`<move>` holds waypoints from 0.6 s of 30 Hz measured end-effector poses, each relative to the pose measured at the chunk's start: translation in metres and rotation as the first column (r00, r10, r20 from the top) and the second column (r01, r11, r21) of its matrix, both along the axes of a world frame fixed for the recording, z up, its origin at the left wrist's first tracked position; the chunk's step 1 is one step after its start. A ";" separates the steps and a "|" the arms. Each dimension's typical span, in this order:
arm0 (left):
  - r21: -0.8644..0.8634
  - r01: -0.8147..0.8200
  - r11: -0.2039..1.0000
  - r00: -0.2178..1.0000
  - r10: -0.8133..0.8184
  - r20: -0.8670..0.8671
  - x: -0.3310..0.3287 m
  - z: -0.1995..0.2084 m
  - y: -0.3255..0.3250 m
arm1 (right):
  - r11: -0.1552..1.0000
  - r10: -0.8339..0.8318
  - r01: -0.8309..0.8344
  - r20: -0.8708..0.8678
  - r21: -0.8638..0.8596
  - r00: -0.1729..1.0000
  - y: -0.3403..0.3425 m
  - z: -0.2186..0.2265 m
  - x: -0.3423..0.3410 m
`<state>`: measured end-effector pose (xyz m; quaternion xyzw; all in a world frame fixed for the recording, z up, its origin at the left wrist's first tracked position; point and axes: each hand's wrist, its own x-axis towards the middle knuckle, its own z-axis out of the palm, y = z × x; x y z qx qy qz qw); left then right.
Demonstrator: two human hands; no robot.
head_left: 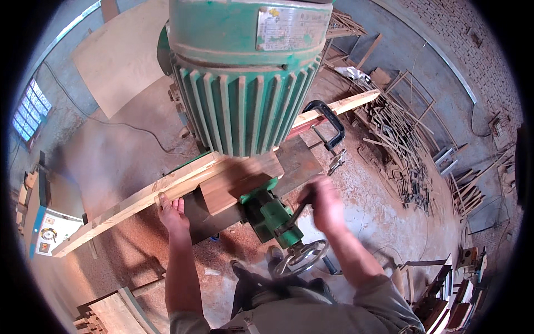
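Observation:
A long pale wooden beam point(133, 201) lies slantwise across a machine table, under a large green ribbed motor point(239, 106). My left hand point(173, 214) is closed at the beam's near edge, thumb against the wood and fingers curled. On the right, my right hand point(328, 207), slightly blurred, is closed around the upper end of a dark lever point(293, 218). The lever joins a green clamp unit point(272, 217) with a metal handwheel point(303, 259) below it. A brown wooden block point(225, 192) sits between this unit and the beam. The motor hides the beam's middle.
A black C-clamp point(332, 125) grips near the beam's far right part. Scrap wood strips point(397, 142) are heaped at the right. A control box point(55, 228) stands at the left. Sawdust point(128, 250) covers the floor, and boards point(119, 312) lie at the lower left.

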<state>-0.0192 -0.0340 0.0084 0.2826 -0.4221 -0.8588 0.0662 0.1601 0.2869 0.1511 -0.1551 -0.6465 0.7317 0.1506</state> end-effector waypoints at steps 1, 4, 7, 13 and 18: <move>-0.005 0.008 1.000 1.000 -0.008 0.000 -0.001 0.000 0.002 | 0.950 0.223 -0.254 0.177 0.180 0.959 -0.034 0.010 -0.009; -0.007 0.106 0.994 0.993 -0.107 -0.045 0.001 0.007 0.011 | 0.336 0.564 -0.779 0.549 0.529 0.616 -0.118 0.028 -0.040; -0.012 0.083 0.996 0.997 -0.083 0.000 0.005 0.014 0.008 | 0.178 0.564 -0.822 0.628 0.541 0.536 -0.135 0.025 -0.051; -0.024 0.112 0.993 0.993 -0.113 -0.029 0.004 -0.003 0.013 | 0.129 0.496 -0.888 0.747 0.442 0.444 -0.145 -0.001 -0.045; -0.021 0.153 0.988 0.985 -0.154 -0.077 -0.003 0.016 0.009 | 0.553 0.569 -0.591 0.251 0.588 0.783 -0.102 0.025 -0.038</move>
